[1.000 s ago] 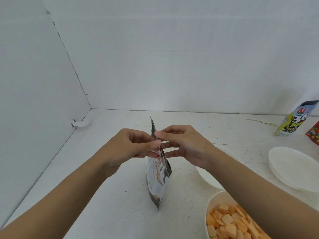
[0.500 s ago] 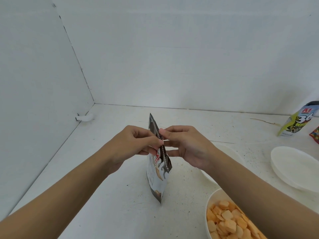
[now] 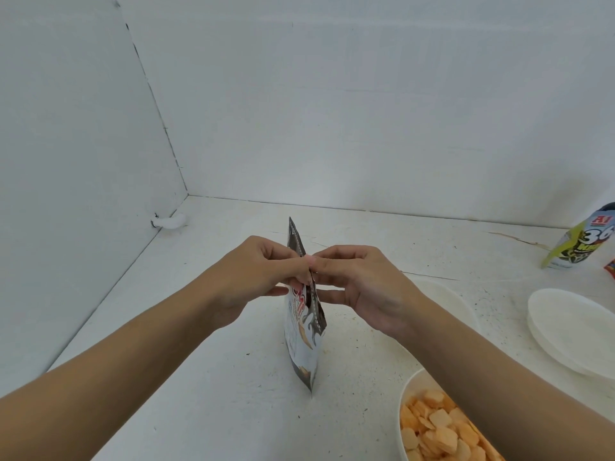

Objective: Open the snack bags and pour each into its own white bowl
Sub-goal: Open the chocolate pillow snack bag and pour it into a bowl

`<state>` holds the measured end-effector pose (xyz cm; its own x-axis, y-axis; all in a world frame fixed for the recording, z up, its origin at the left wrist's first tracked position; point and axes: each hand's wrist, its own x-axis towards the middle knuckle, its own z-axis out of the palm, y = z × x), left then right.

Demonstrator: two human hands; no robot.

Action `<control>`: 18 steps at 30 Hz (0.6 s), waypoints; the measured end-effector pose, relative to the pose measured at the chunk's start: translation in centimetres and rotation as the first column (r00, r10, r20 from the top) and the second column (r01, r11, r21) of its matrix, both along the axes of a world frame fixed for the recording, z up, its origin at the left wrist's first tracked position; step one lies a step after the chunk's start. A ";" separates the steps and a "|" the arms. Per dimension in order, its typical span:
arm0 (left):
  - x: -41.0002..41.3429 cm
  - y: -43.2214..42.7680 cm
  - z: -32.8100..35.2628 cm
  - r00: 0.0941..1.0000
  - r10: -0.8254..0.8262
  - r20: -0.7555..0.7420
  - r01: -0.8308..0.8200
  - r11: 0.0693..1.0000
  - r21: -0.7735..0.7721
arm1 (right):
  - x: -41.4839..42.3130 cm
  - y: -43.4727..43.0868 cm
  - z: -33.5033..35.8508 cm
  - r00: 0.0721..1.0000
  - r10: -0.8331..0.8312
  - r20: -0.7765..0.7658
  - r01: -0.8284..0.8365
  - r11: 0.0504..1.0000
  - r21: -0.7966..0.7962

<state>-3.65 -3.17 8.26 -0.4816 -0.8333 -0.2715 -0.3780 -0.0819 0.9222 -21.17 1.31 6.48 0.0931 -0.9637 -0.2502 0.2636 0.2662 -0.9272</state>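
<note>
Fingers (image 3: 336, 261) of our left hand (image 3: 256, 277) and right hand (image 3: 362, 287) pinch the top seam of the snack bag (image 3: 304, 341), upright over the counter (image 3: 216, 377); if we pull too sharply it could burst, scattering snacks beyond the empty bowl (image 3: 446, 294).

Brown-and-white printed bag (image 3: 303, 341), perhaps silver-edged

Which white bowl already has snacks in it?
The bowl nearest the camera, bottom right: it holds orange crackers. The bowl behind the right forearm and the stacked bowls at the right edge look empty.
</note>
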 end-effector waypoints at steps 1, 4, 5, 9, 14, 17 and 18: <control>0.1 0.0 0.0 1.000 -0.006 -0.016 0.006 1.000 0.014 | 0.0 0.1 0.0 1.000 0.006 -0.001 -0.006 1.000 -0.004; 0.1 0.1 -0.1 0.998 -0.016 -0.059 0.018 0.999 0.036 | -0.3 0.2 0.0 1.000 0.011 -0.010 -0.011 1.000 -0.013; 0.1 0.1 -0.2 0.997 -0.017 -0.071 0.019 0.999 0.038 | -0.4 0.2 0.0 1.000 0.008 -0.023 -0.008 1.000 -0.017; 0.0 0.3 -0.6 0.996 0.001 -0.092 0.002 0.999 0.032 | -0.7 0.0 0.3 0.982 -0.028 -0.186 0.013 0.997 -0.078; -0.3 0.2 -0.5 0.998 0.021 -0.065 -0.022 0.999 -0.023 | -0.1 -0.1 0.8 0.904 -0.130 -0.408 0.064 0.983 -0.172; -0.4 0.1 0.1 1.000 0.006 -0.009 -0.007 0.997 -0.077 | 0.2 -0.3 1.0 0.871 -0.160 -0.464 0.081 0.980 -0.184; -0.5 0.2 0.4 1.000 0.001 0.012 0.000 0.996 -0.091 | 0.1 -0.3 1.1 0.881 -0.151 -0.448 0.083 0.982 -0.168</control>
<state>-4.14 -2.98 8.63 -0.4787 -0.8548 -0.2003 -0.3888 0.0019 0.9213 -21.06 1.01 7.56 -0.1140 -0.9885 -0.0995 -0.1768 0.1187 -0.9771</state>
